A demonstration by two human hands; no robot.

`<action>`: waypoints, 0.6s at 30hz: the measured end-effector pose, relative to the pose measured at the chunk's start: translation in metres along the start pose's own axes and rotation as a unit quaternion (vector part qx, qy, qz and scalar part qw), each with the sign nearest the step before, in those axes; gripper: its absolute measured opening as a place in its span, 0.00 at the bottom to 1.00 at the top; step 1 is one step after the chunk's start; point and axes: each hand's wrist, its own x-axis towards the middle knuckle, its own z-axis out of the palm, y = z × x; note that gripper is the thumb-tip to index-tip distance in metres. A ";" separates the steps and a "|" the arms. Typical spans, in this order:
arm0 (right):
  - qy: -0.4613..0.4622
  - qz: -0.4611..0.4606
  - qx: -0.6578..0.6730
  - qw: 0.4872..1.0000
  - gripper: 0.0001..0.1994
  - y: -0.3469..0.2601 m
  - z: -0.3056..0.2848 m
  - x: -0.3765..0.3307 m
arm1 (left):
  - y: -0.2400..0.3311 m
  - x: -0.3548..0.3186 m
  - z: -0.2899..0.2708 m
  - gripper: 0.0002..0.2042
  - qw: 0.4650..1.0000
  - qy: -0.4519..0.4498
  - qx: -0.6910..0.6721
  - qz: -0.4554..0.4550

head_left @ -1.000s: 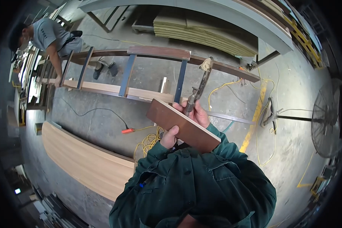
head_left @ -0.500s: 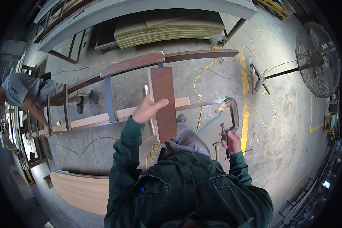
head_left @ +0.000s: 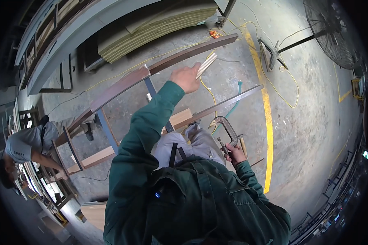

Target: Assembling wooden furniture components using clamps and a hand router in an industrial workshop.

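Board (head_left: pixel 207 65), in the head view, is held out ahead of you in your left hand (head_left: pixel 186 79), whose fingers are clenched on its near end. Mostly a pale, layered edge shows. Its long axis runs forward and right from that hand, at a steeper slant than the rails. To the eye it sits between the far rail (head_left: pixel 192 53) and near rail (head_left: pixel 221 107); you cannot tell its height above them from here. Your hands are well apart: your right hand (head_left: pixel 236 154), back and to the right, close to your body, wraps the screw end of a clamp (head_left: pixel 229 130), its mouth facing left. Your left is clearly the nearer to the board. A wooden handle (head_left: pixel 243 145) shows just beside your right hand; a co-worker (head_left: pixel 28 141) bends well to the left of both hands.
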 end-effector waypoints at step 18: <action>-0.050 -0.052 0.115 0.991 0.12 0.009 0.105 0.066 | -0.053 0.019 0.143 0.24 0.886 -0.267 -0.378 -0.039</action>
